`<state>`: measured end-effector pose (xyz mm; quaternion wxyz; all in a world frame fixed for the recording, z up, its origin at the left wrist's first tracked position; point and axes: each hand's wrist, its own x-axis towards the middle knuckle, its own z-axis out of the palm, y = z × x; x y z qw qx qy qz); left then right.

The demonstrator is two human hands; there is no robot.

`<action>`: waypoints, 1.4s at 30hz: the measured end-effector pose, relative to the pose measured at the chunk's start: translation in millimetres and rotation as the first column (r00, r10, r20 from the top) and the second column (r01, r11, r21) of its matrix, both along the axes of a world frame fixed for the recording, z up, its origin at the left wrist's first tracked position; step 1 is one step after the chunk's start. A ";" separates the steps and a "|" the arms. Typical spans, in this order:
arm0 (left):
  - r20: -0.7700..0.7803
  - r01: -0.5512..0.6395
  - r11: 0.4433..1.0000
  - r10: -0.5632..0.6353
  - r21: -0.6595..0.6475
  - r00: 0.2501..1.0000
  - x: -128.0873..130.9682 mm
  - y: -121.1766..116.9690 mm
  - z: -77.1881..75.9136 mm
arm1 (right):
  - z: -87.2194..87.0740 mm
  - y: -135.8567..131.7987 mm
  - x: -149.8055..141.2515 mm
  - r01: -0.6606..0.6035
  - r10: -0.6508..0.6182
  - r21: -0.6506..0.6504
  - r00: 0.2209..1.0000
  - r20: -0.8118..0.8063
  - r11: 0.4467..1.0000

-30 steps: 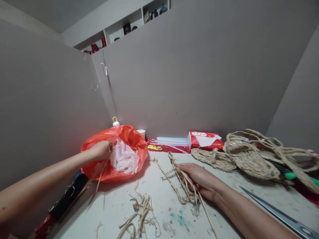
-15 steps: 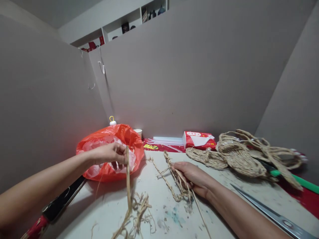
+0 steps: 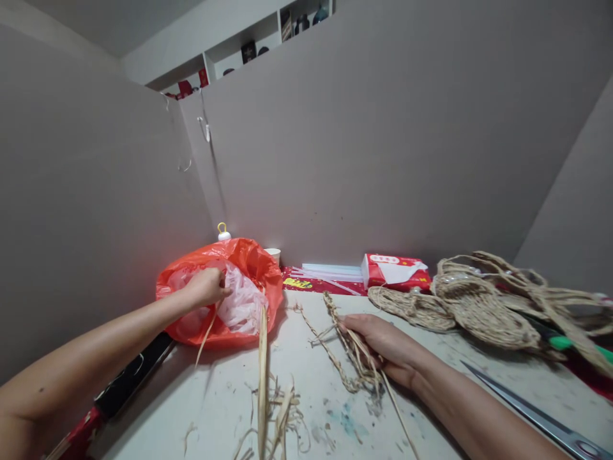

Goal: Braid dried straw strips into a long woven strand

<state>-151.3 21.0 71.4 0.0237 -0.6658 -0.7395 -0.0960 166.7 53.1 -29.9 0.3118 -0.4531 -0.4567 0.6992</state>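
One white surface (image 3: 225, 390) holds a red bag (image 3: 256, 259), far left. The right hand (image 3: 380, 342) grips a straw braid (image 3: 331, 307). Left of it, nearer the left hand (image 3: 207, 287), a long straw (image 3: 262, 383) runs near to far. Curled over the bag, that left hand pinches a thin strip (image 3: 207, 336).

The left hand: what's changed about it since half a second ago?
The left hand has let go of the broad straw strip and moved back leftward, over the mouth of the red bag. The strip now looks straighter. The right hand still holds the braid; the bag and scissors stayed put.
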 end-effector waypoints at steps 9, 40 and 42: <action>0.314 0.088 0.990 -0.051 -0.106 0.948 2.0 -7.4 9.5 | 5.4 -3.0 -1.1 0.006 -0.006 -0.006 1.000 0.005 1.000; 0.601 0.266 0.911 -0.025 -0.316 0.799 58.7 -0.1 -36.9 | 0.6 0.9 1.3 -0.031 0.031 -0.008 0.999 -0.021 0.999; 0.658 0.289 0.909 -0.022 -0.300 0.753 59.7 1.2 -38.6 | 1.5 0.5 1.2 -0.023 0.022 -0.005 0.999 -0.024 1.000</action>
